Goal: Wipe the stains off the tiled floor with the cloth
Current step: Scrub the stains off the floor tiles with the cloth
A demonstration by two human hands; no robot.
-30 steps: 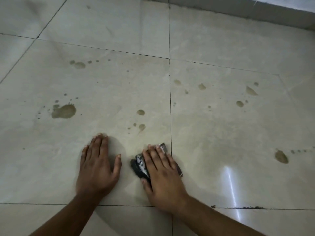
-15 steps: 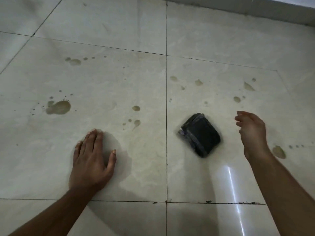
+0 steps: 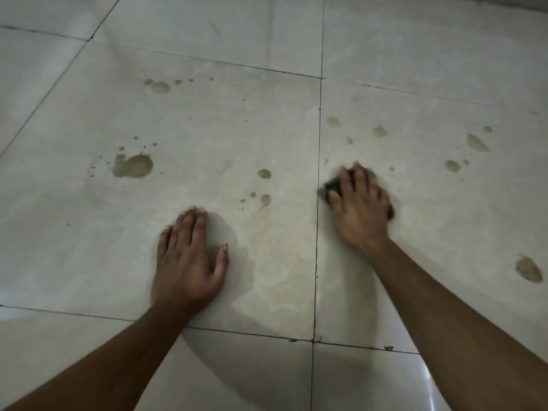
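Observation:
The pale tiled floor (image 3: 89, 262) carries brownish stains. A large blot (image 3: 133, 166) lies at the left. Small spots (image 3: 264, 173) sit near the middle, and several more (image 3: 379, 131) dot the right tile. My right hand (image 3: 360, 206) presses flat on a dark folded cloth (image 3: 330, 188), just right of the vertical grout line; only the cloth's left edge shows under the fingers. My left hand (image 3: 186, 262) rests palm down on the left tile, fingers together, holding nothing.
Another stain (image 3: 529, 269) lies at the far right edge. A smaller blot (image 3: 160, 86) sits farther back on the left tile. Grout lines (image 3: 316, 262) cross the floor. A bright glare (image 3: 433, 390) marks the tile at the bottom right.
The cloth left my right hand and lay on the right tile half a second ago. My right hand has since come down on it there. My left hand stayed planted.

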